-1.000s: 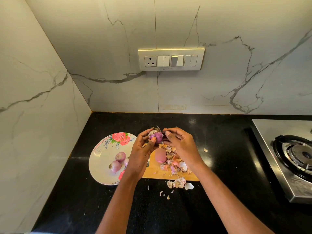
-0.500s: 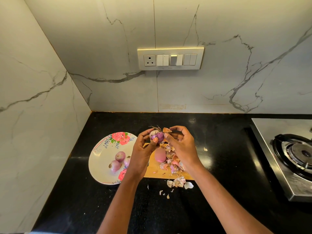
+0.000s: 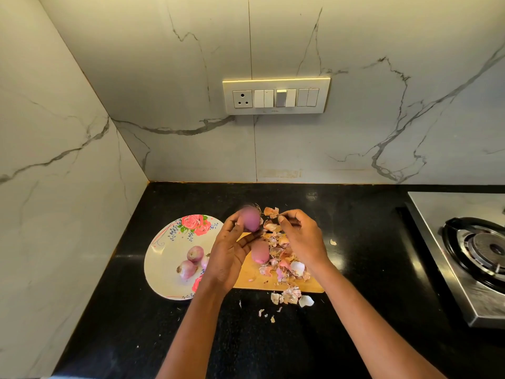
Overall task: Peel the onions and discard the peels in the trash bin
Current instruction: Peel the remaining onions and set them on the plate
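Head view. My left hand held a purple onion at its fingertips, fingers and thumb curled round it, above the far left corner of the wooden cutting board. The onion was motion-blurred; its skin read smooth and purple, with thin dry roots sticking out at its 1 o'clock. My right hand was at 3 o'clock from the onion, apart from it, thumb and forefinger pinching a tan scrap of peel; the other fingers were curled loosely.

A second peeled onion, pale pink, lay on the board just below the held one, touching the pile of peels at its 3 o'clock. More loose peels had spilled over the board's near edge onto the black counter, with small flakes at 7 o'clock from them. One stray flake lay at 3 o'clock from my right hand.

The flowered plate, at 9 o'clock from the board, carried unpeeled onions; my left wrist covered its right rim.

Edges: marble walls met at the counter's 11 o'clock corner; a steel stove bounded the 3 o'clock side. Open counter lay between board and stove, and at 12 o'clock toward the back wall under the switch panel.
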A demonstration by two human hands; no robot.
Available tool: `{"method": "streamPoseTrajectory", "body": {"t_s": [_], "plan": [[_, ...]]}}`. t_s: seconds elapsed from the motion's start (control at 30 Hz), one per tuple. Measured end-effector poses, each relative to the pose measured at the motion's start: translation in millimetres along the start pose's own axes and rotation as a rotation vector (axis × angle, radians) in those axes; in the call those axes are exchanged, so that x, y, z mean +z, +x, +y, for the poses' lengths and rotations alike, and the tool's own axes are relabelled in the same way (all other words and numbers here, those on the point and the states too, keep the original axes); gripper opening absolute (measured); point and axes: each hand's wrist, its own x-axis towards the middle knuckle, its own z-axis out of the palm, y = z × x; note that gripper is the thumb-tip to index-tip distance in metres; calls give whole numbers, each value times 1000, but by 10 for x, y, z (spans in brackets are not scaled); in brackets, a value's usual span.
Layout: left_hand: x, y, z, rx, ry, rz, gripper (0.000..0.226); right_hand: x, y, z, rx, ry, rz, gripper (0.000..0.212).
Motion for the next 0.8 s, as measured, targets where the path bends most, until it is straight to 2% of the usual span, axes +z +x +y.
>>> {"method": "streamPoseTrajectory", "body": {"t_s": [0.13,0.23,0.33,0.43,0.5,0.63,0.8], "plan": [[13,12,-11,25,65,21,38,20,-60,-118,-27,165,-87,23],[6,20,-32,51,124,13,28,106,-110,-209,27,295,-167,31],[13,15,-48,30,96,1,32,167,-137,-213,88,419,-148,28],[45,21,-23,18,91,1,48,164,-140,-207,132,535,-128,25],[43,27,-12,24,104,6,55,183,-141,-212,134,540,-137,26],[34,32,-37,47,126,13,53,215,-126,-192,110,472,-124,23],[49,6,-24,21,49,11,51,139,-48,-52,48,277,-33,14]]}}
